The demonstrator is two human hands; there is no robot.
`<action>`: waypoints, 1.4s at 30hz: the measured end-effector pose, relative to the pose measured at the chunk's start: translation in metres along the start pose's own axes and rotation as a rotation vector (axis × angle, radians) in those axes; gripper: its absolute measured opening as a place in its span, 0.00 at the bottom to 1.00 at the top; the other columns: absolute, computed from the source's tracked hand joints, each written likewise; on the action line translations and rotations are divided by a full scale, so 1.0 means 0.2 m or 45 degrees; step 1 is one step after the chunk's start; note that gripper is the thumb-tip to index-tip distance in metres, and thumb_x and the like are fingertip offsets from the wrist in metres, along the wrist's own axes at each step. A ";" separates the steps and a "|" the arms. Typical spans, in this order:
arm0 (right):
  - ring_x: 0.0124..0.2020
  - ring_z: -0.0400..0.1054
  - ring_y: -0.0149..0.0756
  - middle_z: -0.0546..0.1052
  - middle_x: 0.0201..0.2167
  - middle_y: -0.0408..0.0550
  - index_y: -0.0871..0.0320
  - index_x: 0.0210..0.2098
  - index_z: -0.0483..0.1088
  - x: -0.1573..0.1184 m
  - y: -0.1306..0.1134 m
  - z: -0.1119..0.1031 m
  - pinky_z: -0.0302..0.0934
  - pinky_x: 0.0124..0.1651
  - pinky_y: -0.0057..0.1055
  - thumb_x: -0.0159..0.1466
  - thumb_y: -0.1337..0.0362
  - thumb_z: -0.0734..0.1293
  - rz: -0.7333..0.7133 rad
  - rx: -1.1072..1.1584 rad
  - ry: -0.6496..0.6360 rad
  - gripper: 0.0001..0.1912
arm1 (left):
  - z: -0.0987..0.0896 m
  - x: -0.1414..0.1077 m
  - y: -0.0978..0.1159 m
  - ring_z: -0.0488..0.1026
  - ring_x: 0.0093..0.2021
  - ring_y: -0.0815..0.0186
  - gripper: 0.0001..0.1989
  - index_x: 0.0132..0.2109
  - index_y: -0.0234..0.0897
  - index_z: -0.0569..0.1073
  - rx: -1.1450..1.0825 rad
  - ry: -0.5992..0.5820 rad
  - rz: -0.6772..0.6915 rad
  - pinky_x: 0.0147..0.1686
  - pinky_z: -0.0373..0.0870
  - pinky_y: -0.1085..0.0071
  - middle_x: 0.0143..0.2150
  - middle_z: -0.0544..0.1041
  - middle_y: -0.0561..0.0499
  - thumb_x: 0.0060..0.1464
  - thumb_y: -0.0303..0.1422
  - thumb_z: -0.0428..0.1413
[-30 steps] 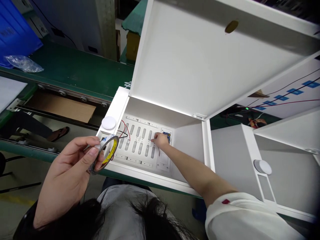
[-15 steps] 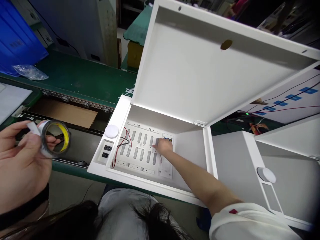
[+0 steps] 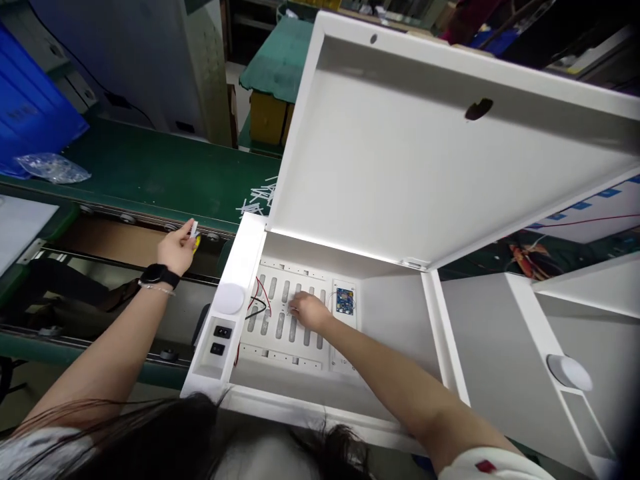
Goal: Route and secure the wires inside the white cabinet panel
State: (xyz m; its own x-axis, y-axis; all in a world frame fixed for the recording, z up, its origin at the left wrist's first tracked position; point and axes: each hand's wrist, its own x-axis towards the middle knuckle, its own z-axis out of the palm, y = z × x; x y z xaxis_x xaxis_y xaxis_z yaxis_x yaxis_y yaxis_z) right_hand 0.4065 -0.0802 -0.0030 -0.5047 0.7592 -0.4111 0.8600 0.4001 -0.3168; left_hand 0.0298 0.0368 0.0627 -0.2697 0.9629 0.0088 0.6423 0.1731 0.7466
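Note:
A white metal cabinet (image 3: 327,373) lies on its back, its hinged lid (image 3: 400,140) swung up. My right hand (image 3: 310,311) is inside, fingertips down on a white slotted panel (image 3: 285,273), just left of a small blue circuit board (image 3: 345,301). Whether those fingers hold anything is hidden. Red and black wires (image 3: 259,300) run at the panel's left end. Outside the cabinet's left wall, my left hand (image 3: 177,248) pinches a roll of tape (image 3: 195,239) by its yellow-edged rim, with a white strip sticking up. Most of the roll is hidden behind my fingers.
A round white button (image 3: 231,298) and black sockets (image 3: 223,331) sit in the left wall. A green conveyor belt (image 3: 150,167) with white strips (image 3: 257,197) runs behind it. A blue crate (image 3: 30,113) and plastic bag (image 3: 53,168) are far left; another white cabinet (image 3: 520,347) stands right.
My left hand has moved from the lower left up to the cabinet's left wall, and the tape roll is now mostly hidden. My right hand has shifted left along the panel, uncovering the circuit board.

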 end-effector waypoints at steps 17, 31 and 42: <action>0.39 0.67 0.43 0.77 0.33 0.55 0.64 0.30 0.77 0.00 -0.05 0.05 0.61 0.45 0.37 0.67 0.70 0.59 -0.174 -0.211 -0.037 0.16 | 0.60 0.53 0.02 0.68 0.55 0.55 0.18 0.52 0.32 0.70 0.478 -0.259 0.236 0.56 0.65 0.50 0.54 0.71 0.42 0.60 0.39 0.57; 0.38 0.67 0.40 0.76 0.30 0.53 0.64 0.27 0.76 0.00 -0.08 0.09 0.61 0.45 0.32 0.61 0.74 0.63 -0.019 -0.063 0.068 0.11 | 0.39 0.21 0.08 0.63 0.60 0.54 0.20 0.55 0.31 0.69 0.184 -0.110 0.364 0.63 0.56 0.54 0.53 0.72 0.41 0.55 0.28 0.57; 0.39 0.68 0.38 0.76 0.30 0.51 0.62 0.28 0.76 0.00 -0.01 0.11 0.62 0.46 0.29 0.63 0.72 0.63 -0.034 0.120 0.172 0.11 | -0.25 -0.84 0.21 0.70 0.56 0.59 0.20 0.55 0.41 0.68 -0.413 0.081 -0.017 0.60 0.65 0.61 0.52 0.73 0.45 0.57 0.37 0.57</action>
State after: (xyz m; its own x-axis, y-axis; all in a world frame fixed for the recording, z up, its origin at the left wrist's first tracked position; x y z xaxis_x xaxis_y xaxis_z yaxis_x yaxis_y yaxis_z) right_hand 0.4029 -0.0926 -0.0216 -0.5071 0.8135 -0.2847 0.8321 0.3760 -0.4076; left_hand 0.0660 -0.1275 0.1247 -0.3273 0.9444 0.0311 0.3793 0.1012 0.9197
